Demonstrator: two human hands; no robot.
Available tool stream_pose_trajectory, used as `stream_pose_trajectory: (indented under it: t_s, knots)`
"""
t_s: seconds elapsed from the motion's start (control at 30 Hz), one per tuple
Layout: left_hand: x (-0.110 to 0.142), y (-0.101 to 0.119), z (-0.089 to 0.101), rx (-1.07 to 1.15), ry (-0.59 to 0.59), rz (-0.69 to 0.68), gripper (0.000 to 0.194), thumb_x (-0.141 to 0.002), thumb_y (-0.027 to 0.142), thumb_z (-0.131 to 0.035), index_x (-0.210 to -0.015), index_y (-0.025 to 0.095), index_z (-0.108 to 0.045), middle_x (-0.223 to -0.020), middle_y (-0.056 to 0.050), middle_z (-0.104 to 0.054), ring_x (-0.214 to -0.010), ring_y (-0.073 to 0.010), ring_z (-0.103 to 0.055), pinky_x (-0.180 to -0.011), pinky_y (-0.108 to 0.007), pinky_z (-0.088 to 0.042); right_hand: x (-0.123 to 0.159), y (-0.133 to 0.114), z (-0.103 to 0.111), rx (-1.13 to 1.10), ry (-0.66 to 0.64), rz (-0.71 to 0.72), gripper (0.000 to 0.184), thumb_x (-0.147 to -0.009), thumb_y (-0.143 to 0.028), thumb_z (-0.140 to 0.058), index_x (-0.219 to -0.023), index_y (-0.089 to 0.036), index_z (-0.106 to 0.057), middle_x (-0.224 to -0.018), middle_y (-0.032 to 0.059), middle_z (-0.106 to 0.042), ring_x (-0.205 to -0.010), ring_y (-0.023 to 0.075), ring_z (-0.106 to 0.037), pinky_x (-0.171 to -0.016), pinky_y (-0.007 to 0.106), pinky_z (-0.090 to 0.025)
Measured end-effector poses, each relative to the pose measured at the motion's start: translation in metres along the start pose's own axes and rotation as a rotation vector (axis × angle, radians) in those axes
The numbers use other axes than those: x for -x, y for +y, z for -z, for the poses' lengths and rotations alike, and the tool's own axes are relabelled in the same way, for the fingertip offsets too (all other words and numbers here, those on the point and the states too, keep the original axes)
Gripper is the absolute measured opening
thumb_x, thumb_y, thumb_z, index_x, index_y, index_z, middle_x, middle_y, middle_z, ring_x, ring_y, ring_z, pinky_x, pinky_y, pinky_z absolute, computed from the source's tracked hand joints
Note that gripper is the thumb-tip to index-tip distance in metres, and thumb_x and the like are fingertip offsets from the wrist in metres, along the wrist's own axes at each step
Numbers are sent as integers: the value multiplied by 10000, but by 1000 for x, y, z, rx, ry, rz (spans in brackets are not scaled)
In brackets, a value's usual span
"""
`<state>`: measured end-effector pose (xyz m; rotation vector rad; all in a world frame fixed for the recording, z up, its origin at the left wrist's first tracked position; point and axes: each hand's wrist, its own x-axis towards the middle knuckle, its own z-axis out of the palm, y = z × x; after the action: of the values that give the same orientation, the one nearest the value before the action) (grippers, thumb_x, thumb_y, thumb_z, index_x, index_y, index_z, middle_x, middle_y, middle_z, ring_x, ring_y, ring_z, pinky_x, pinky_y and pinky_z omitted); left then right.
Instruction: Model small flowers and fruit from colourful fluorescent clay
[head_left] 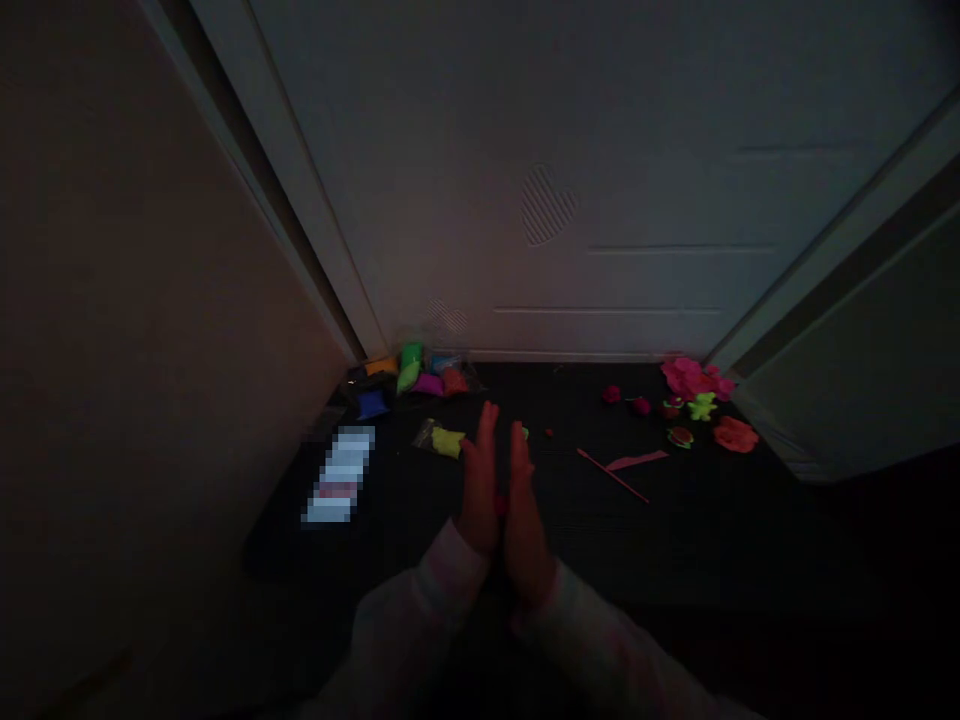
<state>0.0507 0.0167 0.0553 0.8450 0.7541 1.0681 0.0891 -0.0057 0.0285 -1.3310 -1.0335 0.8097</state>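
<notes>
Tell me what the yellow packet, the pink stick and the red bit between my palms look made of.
Yellow packet: seemingly soft clay in thin plastic film, going by its see-through end.
Pink stick: probably smooth plastic, being thin, straight and evenly coloured, but the light is too dim to be sure.
Red bit: perhaps clay too; only a sliver shows, its finish unclear.

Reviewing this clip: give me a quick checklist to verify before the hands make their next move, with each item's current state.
1. Red lump between the palms: ok, visible between left hand and right hand.
2. Lump's full shape: cannot tell, mostly hidden.
3. Cuffs clear of the lump: ok, both end near the wrists.
4. Yellow packet clear of the left hand: cannot tell, they meet in this view.
5. Pink stick set down: ok, on the dark table, right of the hands.
6. Lighting: not ok, very dim.
</notes>
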Motion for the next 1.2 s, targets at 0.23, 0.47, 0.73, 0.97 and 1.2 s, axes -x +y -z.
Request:
stream_pose_trajectory:
  t_s: [0.23,0.47,0.73,0.97,1.2]
  knots:
    - [28,-44,3,-205,-90,59,703,-619,107,-540,-1237,267,-246,-1271,-71,-369,-1019,-175,-456,-872,-322,-376,-33,30,41,295,421,-20,528,-861,-406,-22,-1297,-178,-210,-1314,112,-317,-1207,163,-313,-949,360,-307]
    - [17,-38,32,-993,-112,-153,328,-680,63,-416,-990,167,-445,-919,-84,-514,-845,-190,-510,-785,-355,-397,-12,36,123,695,294,86,348,-772,-417,-419,-987,-174,-545,-1034,101,-542,-991,210,-478,-855,371,-365]
    - [6,-44,48,-1139,-259,-256,334,-759,212,-469,-1088,241,-515,-1077,-70,-551,-993,-238,-447,-889,-425,-335,-23,54,166,1086,193,105,280,-767,-337,-446,-919,-160,-602,-929,107,-580,-887,226,-502,-732,371,-392]
    - [8,-49,54,-1277,-170,-346,298,-758,264,-489,-1047,203,-535,-971,-84,-573,-921,-229,-488,-824,-384,-392,-51,53,195,1246,-31,127,228,-789,-250,-436,-901,-197,-627,-984,67,-603,-918,211,-509,-731,343,-377]
    - [9,-48,54,-1310,-188,-348,282,-778,247,-459,-1037,175,-543,-946,-94,-578,-892,-217,-496,-817,-374,-398,-59,50,197,1331,-176,128,213,-791,-196,-422,-860,-142,-617,-889,95,-622,-858,212,-537,-737,327,-369]
